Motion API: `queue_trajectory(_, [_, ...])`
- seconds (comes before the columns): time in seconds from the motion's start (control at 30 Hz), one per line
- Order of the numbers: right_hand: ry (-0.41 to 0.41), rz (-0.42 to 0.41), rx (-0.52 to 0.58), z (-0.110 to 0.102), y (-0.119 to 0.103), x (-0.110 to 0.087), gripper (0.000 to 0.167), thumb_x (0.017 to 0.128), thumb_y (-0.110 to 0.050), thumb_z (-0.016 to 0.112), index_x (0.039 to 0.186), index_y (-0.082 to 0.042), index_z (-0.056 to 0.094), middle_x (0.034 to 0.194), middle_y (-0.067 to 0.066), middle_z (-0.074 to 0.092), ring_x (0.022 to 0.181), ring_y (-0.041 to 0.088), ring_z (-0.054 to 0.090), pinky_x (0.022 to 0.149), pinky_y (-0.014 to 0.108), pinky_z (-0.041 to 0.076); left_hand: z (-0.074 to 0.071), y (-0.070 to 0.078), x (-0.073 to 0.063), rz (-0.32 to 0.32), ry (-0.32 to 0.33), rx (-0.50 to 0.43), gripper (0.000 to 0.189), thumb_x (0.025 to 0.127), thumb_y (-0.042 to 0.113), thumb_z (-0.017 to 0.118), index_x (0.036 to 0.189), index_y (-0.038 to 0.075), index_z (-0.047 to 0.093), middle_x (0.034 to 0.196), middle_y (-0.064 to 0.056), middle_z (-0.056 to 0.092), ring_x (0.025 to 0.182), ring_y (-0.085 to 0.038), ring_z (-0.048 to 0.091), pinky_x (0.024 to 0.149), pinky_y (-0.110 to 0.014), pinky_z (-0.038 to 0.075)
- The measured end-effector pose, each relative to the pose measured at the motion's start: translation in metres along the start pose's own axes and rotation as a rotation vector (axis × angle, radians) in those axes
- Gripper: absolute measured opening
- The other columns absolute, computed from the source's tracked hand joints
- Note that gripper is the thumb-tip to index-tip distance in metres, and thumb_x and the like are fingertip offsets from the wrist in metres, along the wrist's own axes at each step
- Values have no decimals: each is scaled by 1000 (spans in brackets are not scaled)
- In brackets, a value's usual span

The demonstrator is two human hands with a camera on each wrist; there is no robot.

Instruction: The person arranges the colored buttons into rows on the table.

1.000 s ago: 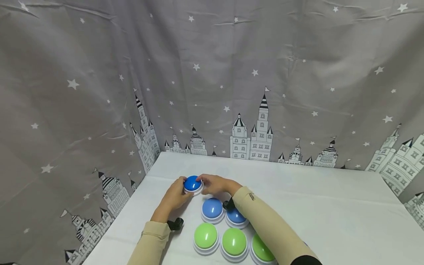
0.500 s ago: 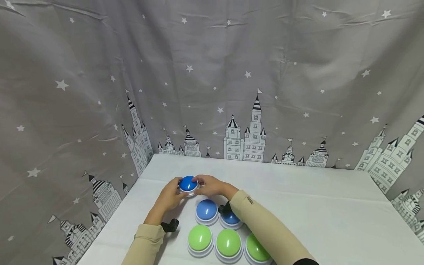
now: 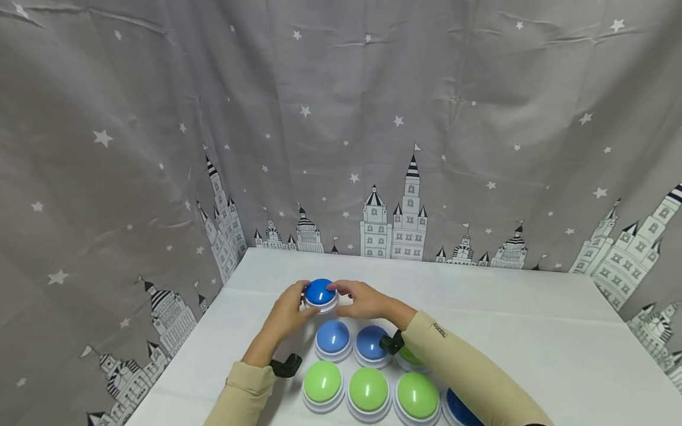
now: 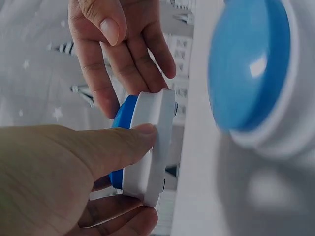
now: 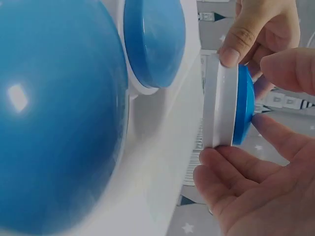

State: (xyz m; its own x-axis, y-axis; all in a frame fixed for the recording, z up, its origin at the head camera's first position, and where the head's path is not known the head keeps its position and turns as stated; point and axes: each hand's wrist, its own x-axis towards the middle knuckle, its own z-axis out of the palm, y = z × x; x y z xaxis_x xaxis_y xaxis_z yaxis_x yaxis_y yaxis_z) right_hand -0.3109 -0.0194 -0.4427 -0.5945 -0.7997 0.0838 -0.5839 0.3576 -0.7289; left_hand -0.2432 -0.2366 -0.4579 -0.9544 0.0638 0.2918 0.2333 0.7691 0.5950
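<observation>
My left hand (image 3: 288, 310) grips a push button (image 3: 320, 292) with a glossy blue dome and a white round base. In the left wrist view its thumb lies along the base of the held button (image 4: 147, 147), its other fingers curling under the far side. Small feet show on the underside, and the button is up off the table. From the right, my right hand (image 3: 364, 299) touches it with fingertips at the base's edge and the dome (image 5: 244, 105); its thumb stands apart from the button. Just nearer, a lighter blue button (image 3: 333, 337) sits on the table.
Beside that one stand another blue button (image 3: 371, 342) and a partly hidden green one (image 3: 409, 357). The nearer row has green buttons (image 3: 322, 383) and a blue one (image 3: 460, 408) under the right forearm. A grey castle-print curtain (image 3: 330, 118) rises behind the white table (image 3: 533, 331).
Both hands and the held button have shifted right over the last half second. The right forearm's move has uncovered a green button behind and a blue one at the front.
</observation>
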Motion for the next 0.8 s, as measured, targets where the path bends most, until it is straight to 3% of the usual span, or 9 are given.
queue_trajectory(0.3, [102, -79, -35, -18, 0, -43, 53, 90, -11, 66, 140, -3, 51, 140, 10, 54, 124, 32, 52, 103, 48, 42, 8, 37, 1, 40, -25, -68, 58, 85, 13, 79, 133, -4, 52, 125, -19, 59, 110, -31, 60, 92, -44, 52])
queue_trajectory(0.8, [194, -12, -32, -38, 10, -131, 51, 90, -5, 65, 140, -4, 52, 140, 12, 54, 127, 35, 51, 102, 54, 43, 51, 92, -1, 153, -152, -92, 60, 88, 23, 77, 137, 1, 50, 126, -14, 59, 107, -26, 62, 89, -39, 54])
